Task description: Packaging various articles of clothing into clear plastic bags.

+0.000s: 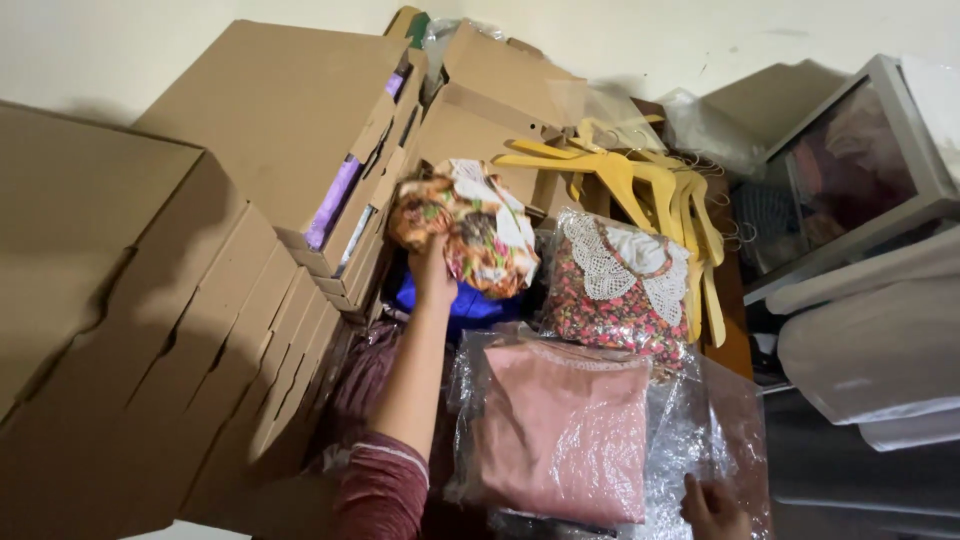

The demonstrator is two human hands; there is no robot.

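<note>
A bagged garment with an orange, brown and white floral print (468, 235) is gripped by the left hand (432, 268), which is raised on an outstretched arm in a maroon striped sleeve (385, 485). The fingers are clamped on the lower left edge of the bundle, and most of them are hidden behind it. The bundle is held up in the middle of the scene, just right of the cardboard boxes and above a blue packet (465, 302).

The right hand (712, 508) is seen at the near edge, to the right, resting on clear plastic wrapping (700, 440). Only its back and knuckles are shown, so whether the fingers are apart or together cannot be told.

Between the two hands a pink garment sealed in a plastic bag (560, 430) is laid flat. Just beyond it, a red floral garment with a white lace collar (615, 290) is also bagged and is propped against a bunch of yellow wooden hangers (650, 190).

Flat brown cardboard boxes (200, 330) are stacked on the left, and a second leaning stack (300, 130) is set farther back, with purple contents seen at the open ends. More open cartons (500, 100) are placed at the far wall. A grey-framed storage case (860, 170) is found on the right, above white plastic drawers (870, 350).
</note>
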